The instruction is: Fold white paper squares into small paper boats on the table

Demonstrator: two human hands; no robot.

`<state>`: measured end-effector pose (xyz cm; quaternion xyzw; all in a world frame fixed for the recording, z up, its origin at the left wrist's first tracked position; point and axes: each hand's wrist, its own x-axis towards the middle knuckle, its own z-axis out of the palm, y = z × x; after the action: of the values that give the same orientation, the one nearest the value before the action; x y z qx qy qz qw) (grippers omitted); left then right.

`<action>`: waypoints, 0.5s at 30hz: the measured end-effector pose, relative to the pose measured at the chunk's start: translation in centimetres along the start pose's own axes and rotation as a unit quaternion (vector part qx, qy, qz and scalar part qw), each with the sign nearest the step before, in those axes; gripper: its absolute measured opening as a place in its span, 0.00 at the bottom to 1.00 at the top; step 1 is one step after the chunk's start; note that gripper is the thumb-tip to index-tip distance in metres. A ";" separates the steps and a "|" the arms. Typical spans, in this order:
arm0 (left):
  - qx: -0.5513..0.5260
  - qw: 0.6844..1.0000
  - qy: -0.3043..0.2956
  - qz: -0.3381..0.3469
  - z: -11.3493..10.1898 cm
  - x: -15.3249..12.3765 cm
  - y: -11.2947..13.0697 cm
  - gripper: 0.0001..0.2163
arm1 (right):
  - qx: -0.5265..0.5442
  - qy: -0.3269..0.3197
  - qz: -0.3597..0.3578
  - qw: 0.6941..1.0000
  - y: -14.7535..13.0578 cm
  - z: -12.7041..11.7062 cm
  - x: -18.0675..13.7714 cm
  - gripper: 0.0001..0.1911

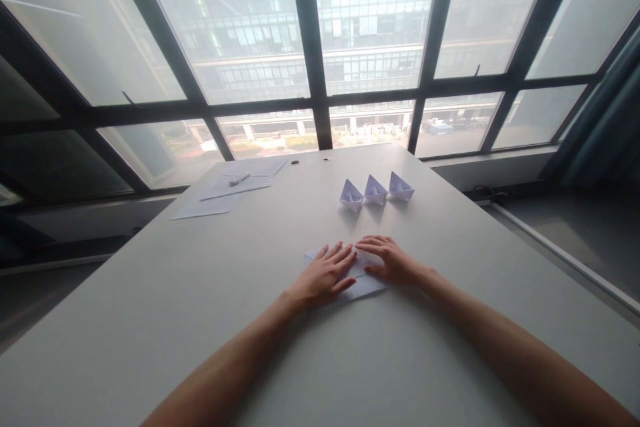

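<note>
A folded sheet of white paper lies flat on the table in front of me, partly covered by both hands. My left hand rests palm down on its left part, fingers stretched out and spread. My right hand is at the paper's right side, its fingers extended toward the far edge and its thumb apart on the sheet. The fingertips of the two hands come close together near the paper's upper middle. Beyond them stand three folded paper boats in a row: a left one, a middle one and a right one.
Several loose white sheets lie at the table's far left, with a small greyish object on top that I cannot make out. The white table reaches toward large windows. A dark curtain hangs at the right.
</note>
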<state>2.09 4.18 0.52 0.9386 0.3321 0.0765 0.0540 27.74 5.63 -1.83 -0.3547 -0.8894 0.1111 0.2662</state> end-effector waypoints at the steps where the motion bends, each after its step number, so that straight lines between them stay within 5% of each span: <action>1: 0.002 1.000 0.008 0.003 -0.1 0.0 0.1 0.26 | 0.000 -0.009 0.004 1.000 0.0 0.0 0.0 0.29; 5: -0.010 0.995 0.100 0.022 -0.8 0.0 0.7 0.17 | -0.015 -0.044 0.012 0.999 -0.2 -0.1 0.0 0.23; 9: -0.008 0.975 0.214 -0.065 -0.8 0.3 0.7 0.16 | -0.024 -0.055 0.046 0.997 -0.5 -0.3 0.1 0.22; 15: 0.028 0.949 0.210 -0.235 0.9 0.3 -1.7 0.19 | -0.011 -0.069 0.060 0.996 -0.4 -0.3 0.2 0.22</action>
<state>1.45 5.65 -0.57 0.7980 0.5487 0.2476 -0.0273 27.57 5.48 -1.36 -0.4023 -0.8837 0.1412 0.1934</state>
